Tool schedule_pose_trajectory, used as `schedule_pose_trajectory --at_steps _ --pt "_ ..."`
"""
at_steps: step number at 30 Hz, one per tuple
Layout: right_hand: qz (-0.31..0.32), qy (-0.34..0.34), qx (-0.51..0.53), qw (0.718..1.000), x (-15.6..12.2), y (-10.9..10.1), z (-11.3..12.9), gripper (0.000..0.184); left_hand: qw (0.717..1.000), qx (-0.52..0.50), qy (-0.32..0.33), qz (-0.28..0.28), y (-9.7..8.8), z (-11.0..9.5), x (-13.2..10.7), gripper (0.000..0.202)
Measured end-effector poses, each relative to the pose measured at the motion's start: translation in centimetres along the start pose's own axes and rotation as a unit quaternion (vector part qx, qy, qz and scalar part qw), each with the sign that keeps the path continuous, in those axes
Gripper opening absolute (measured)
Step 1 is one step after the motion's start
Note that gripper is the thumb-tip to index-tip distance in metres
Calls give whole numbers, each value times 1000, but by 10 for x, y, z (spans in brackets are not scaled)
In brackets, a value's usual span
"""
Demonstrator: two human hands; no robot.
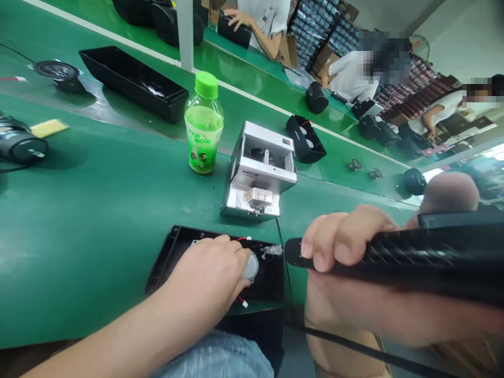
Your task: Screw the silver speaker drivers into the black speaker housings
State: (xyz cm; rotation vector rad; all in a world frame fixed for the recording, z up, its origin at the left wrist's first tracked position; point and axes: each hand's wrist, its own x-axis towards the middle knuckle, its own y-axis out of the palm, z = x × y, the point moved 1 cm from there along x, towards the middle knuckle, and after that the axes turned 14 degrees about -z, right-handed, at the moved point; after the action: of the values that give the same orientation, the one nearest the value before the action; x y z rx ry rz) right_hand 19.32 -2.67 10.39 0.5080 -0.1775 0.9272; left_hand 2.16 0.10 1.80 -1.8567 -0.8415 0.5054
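The right hand [350, 278] was clenched around a black ribbed electric screwdriver [425, 252], while the left hand [205, 275] lay on an open black plastic housing [271, 283] at 6 o'clock, its grip uncertain. Beside its thumb sat a round silver metal disc [251, 266] with red wires, no cover fitted. A white-and-silver metal screw feeder [260, 168] stood at 12 o'clock, and a green-capped plastic bottle [203, 126] at 11 o'clock.

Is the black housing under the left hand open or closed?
Open: the black housing shows its inside, with wires and a silver disc by the left hand.
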Motion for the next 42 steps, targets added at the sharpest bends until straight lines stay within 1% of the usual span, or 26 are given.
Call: schedule_pose_trajectory --at_steps 3,7,10,13,17,20,25,32,36,42 --pt "-24 1 -10 1000 -20 -19 1 38 1000 20 6 -8 3 1 0 22" --pt "-17 14 -13 1000 -39 -39 -6 40 998 37 33 -33 7 3 -1 25" --pt "-8 39 -19 999 -44 -46 -10 42 997 44 48 -49 10 4 -1 25" --pt "-9 60 -25 998 -42 -45 -14 50 996 44 47 -59 10 4 0 25" --pt "-16 55 -12 998 -39 -42 -22 59 996 41 47 -68 11 5 -1 24" --pt "-17 56 -4 998 -40 -41 -27 60 996 40 45 -70 11 6 -2 26" --pt "-10 76 -10 997 -44 -41 -29 61 997 39 38 -52 11 5 -1 30" --pt "8 56 -4 998 -47 -40 -27 60 997 44 40 -49 10 4 1 31" --pt "5 63 -19 998 -45 -38 -24 57 997 40 38 -53 10 4 1 31" --pt "-1 66 -37 997 -46 -37 -24 59 997 37 39 -52 11 4 0 31"
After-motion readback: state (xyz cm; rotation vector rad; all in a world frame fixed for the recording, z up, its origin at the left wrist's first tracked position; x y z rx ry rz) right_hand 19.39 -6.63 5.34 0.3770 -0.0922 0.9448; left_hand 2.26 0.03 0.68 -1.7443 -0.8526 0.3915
